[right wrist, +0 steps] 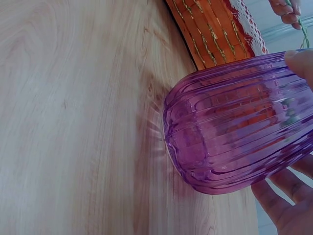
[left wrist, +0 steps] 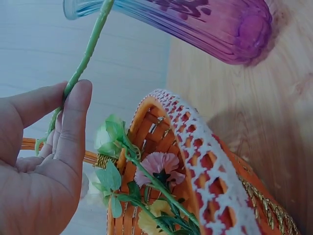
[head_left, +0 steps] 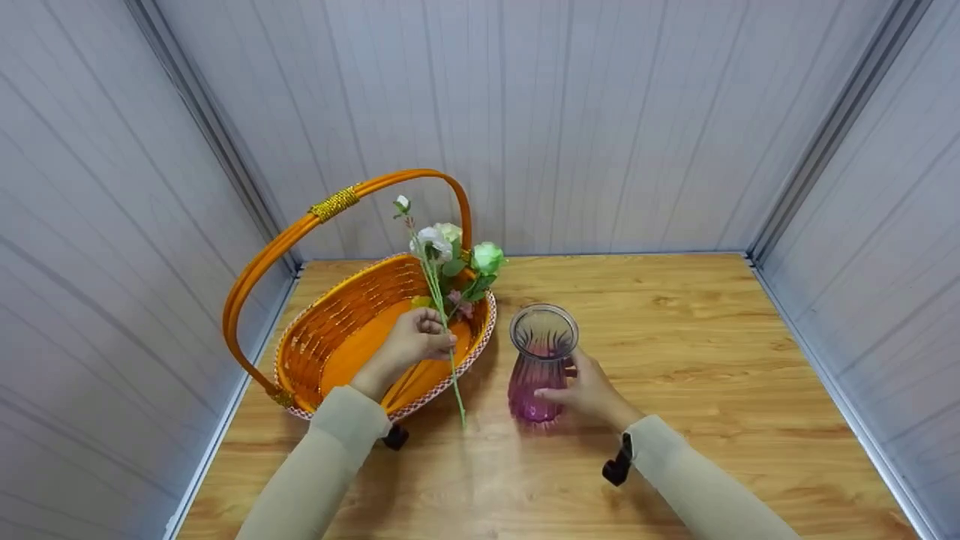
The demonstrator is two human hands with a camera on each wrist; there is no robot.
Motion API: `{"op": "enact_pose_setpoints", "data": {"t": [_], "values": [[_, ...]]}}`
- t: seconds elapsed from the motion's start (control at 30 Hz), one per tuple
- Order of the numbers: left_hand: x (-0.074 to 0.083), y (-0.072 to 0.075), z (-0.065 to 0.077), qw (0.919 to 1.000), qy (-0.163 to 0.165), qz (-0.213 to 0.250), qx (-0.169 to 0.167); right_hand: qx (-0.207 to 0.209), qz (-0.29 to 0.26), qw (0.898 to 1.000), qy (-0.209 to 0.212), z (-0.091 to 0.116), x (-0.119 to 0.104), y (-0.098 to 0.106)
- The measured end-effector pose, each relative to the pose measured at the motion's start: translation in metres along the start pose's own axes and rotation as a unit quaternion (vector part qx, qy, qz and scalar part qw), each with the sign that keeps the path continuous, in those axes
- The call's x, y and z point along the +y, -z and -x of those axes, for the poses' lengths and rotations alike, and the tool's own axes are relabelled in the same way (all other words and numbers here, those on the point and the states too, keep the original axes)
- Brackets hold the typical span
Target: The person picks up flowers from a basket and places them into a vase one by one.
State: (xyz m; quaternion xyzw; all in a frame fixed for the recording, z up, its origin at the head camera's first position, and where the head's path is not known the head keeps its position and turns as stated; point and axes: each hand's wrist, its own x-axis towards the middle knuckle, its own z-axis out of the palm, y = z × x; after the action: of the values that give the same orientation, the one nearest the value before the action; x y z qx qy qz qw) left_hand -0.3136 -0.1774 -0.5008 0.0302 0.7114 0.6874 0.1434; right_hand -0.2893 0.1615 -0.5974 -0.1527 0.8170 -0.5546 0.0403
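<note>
My left hand [head_left: 420,335] pinches the green stem of a white artificial flower [head_left: 432,245] between thumb and fingers, above the basket's near right rim. The stem's bare end points down toward the table, and a small white bud tops the spray. In the left wrist view the stem [left wrist: 90,49] runs between thumb and forefinger. A ribbed glass vase [head_left: 534,382], clear at the top and purple-pink below, stands upright on the table. My right hand [head_left: 592,386] holds it from the right, thumb on the near side and fingers curving round the far side.
An orange woven basket [head_left: 330,330] with a tall arched handle [head_left: 259,262] stands left of the vase. Inside lie a pale green rose [head_left: 488,257], a pink flower [left wrist: 159,169] and a yellow flower [left wrist: 152,215]. Panel walls [head_left: 525,135] enclose the wooden table [head_left: 675,322].
</note>
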Motion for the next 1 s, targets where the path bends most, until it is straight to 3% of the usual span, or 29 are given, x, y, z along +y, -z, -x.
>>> {"op": "enact_pose_setpoints", "data": {"t": [0.3,0.53,0.83,1.0], "values": [[-0.001,-0.005,0.004,0.9999,-0.008,-0.008,0.004,-0.008,-0.011,1.0,0.012,0.0,0.002,0.001],[0.002,-0.01,0.008,0.9995,0.022,-0.021,0.0,-0.011,-0.013,1.0,0.013,-0.001,0.001,0.001],[0.001,-0.016,0.016,0.9949,0.009,-0.054,-0.085,-0.003,0.002,1.0,0.002,0.0,0.0,0.001],[0.0,-0.019,0.018,0.9914,0.012,-0.066,-0.112,-0.004,0.003,1.0,0.007,-0.001,0.0,0.001]]}}
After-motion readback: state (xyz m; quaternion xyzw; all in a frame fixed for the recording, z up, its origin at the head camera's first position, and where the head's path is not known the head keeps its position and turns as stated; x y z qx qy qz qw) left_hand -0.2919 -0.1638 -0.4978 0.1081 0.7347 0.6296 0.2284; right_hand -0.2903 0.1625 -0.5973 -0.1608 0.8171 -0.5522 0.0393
